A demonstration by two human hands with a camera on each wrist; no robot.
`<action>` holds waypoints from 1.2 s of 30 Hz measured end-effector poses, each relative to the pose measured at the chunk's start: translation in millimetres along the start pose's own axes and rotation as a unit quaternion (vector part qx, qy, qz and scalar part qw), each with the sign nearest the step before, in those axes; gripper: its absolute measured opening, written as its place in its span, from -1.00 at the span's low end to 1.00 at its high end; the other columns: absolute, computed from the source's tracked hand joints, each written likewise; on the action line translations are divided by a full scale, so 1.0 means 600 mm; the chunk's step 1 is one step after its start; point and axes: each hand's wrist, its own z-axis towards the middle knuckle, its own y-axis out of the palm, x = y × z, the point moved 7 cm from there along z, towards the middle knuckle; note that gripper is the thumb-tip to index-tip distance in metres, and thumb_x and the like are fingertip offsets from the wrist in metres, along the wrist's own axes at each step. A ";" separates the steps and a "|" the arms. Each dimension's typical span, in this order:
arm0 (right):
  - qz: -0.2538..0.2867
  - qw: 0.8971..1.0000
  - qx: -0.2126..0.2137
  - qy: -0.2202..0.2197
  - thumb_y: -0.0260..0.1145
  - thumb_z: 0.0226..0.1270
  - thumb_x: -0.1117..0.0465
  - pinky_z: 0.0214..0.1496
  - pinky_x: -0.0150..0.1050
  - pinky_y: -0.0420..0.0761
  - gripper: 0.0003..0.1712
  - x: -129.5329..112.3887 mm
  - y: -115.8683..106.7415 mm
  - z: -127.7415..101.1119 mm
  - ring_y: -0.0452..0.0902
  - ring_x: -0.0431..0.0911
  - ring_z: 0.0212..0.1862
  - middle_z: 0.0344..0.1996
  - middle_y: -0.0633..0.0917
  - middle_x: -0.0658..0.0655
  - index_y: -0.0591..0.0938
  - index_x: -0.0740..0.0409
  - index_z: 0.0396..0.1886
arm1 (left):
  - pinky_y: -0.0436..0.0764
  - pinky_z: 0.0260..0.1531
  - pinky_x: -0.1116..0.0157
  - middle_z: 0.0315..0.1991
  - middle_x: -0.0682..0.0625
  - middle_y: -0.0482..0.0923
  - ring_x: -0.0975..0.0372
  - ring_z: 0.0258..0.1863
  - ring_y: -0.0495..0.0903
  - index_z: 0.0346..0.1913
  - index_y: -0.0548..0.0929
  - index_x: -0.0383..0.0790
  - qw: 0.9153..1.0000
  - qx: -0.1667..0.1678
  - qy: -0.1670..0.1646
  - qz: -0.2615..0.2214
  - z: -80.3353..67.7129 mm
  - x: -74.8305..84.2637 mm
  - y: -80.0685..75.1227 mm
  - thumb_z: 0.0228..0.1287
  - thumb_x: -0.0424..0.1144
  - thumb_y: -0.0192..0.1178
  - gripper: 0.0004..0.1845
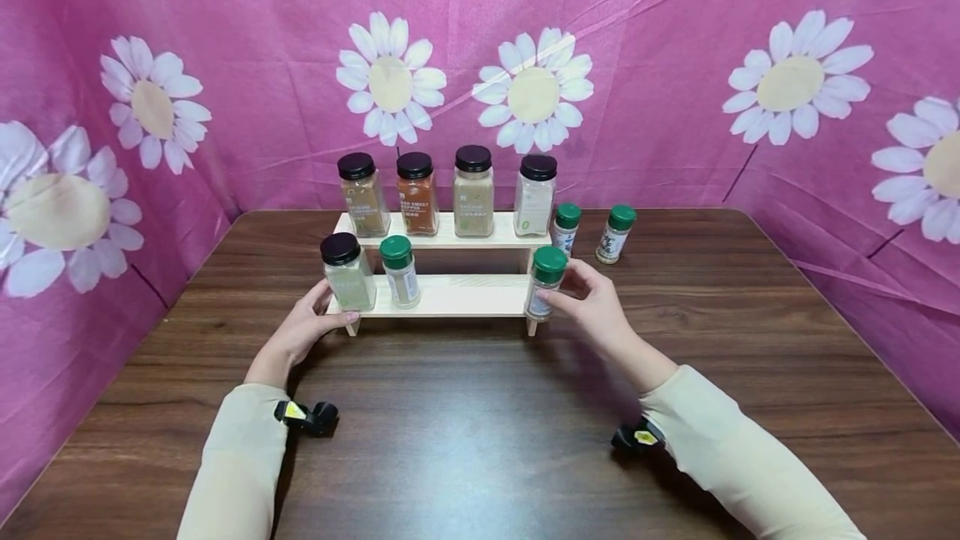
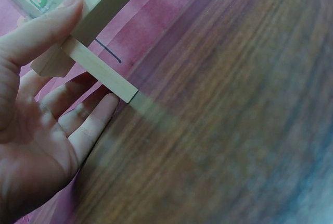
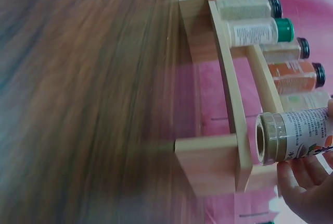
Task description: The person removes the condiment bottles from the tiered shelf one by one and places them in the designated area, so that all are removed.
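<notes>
A two-tier wooden rack [image 1: 450,294] stands mid-table. My right hand [image 1: 561,292] grips a green-lidded spice bottle [image 1: 546,282] at the right end of the lower shelf. In the right wrist view the bottle's [image 3: 296,136] base sits close to the shelf board [image 3: 208,164]; I cannot tell whether it touches. My left hand [image 1: 322,319] rests against the rack's left end, thumb on the shelf's front edge [image 2: 99,67], fingers [image 2: 91,122] straight beside the leg. On the lower shelf stand a black-lidded jar [image 1: 347,272] and another green-lidded bottle [image 1: 400,271].
Several black-lidded spice jars [image 1: 418,192] line the top shelf. Two more green-lidded bottles [image 1: 566,227] [image 1: 615,233] stand on the dark wooden table [image 1: 480,423], right of the rack. Pink cloth with white daisies [image 1: 675,65] walls in the back and sides.
</notes>
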 end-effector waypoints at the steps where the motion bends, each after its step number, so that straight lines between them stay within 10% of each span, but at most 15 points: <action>1: -0.006 1.000 0.002 -0.001 0.30 -0.04 0.43 -0.21 -0.36 0.46 -0.56 0.002 -0.006 -0.002 0.45 -0.16 -0.24 -0.27 0.54 0.25 0.45 0.38 -0.08 | 0.33 -0.14 0.45 0.12 -0.22 0.21 0.33 -0.08 0.32 0.28 0.01 -0.31 1.000 0.001 0.000 0.001 0.000 0.000 0.000 0.02 -0.46 0.17 -0.23; 23: -0.040 0.997 0.070 0.001 0.30 0.00 0.37 -0.30 -0.49 0.43 -0.68 0.034 -0.125 -0.032 0.47 -0.28 -0.33 -0.42 0.56 -0.14 0.51 0.10 -0.19 | 0.30 -0.11 0.44 0.18 -0.26 0.12 0.27 -0.01 0.25 0.30 0.01 -0.26 1.000 0.003 -0.010 0.005 -0.001 0.001 -0.001 0.02 -0.44 0.18 -0.22; 36: -0.080 0.987 0.137 0.000 0.39 -0.08 0.23 -0.34 -0.49 0.40 -0.64 0.179 -0.233 0.008 0.44 -0.25 -0.34 -0.40 0.57 -0.03 0.54 0.09 -0.20 | 0.29 -0.10 0.44 0.18 -0.25 0.13 0.28 -0.01 0.25 0.29 0.02 -0.26 1.000 0.004 -0.006 0.009 0.000 0.000 -0.001 0.02 -0.45 0.18 -0.22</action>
